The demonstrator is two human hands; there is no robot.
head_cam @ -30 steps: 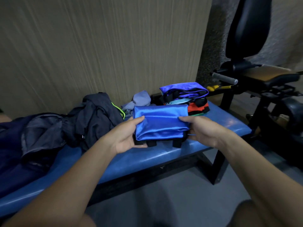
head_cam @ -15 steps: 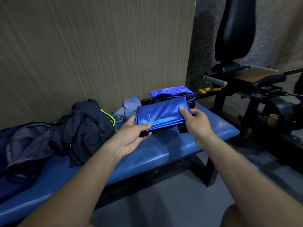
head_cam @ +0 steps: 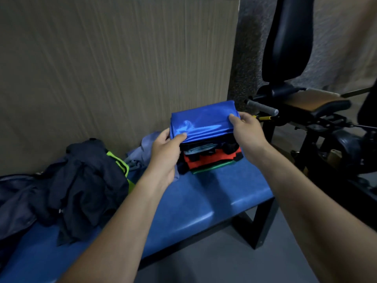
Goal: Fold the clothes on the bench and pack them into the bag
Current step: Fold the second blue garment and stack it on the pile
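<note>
A folded shiny blue garment [head_cam: 204, 121] is held over the stack of folded clothes [head_cam: 212, 159] at the right end of the blue bench [head_cam: 200, 203]. My left hand [head_cam: 165, 154] grips its left end and my right hand [head_cam: 247, 132] grips its right end. The stack shows red, green and dark layers below it. Whether the blue garment rests on the stack or hovers just above it I cannot tell. A heap of dark unfolded clothes with a neon green trim [head_cam: 85, 186] lies to the left, and a dark navy bag [head_cam: 14, 203] sits at the far left.
A grey-blue garment [head_cam: 146, 149] lies crumpled against the beige wall behind my left hand. A black gym machine with a padded seat [head_cam: 314, 103] and grey handle stands close to the right of the bench. Grey floor lies below.
Both hands have carried the folded blue garment away from me and to the right, from the bench surface up onto or over the stack of folded clothes.
</note>
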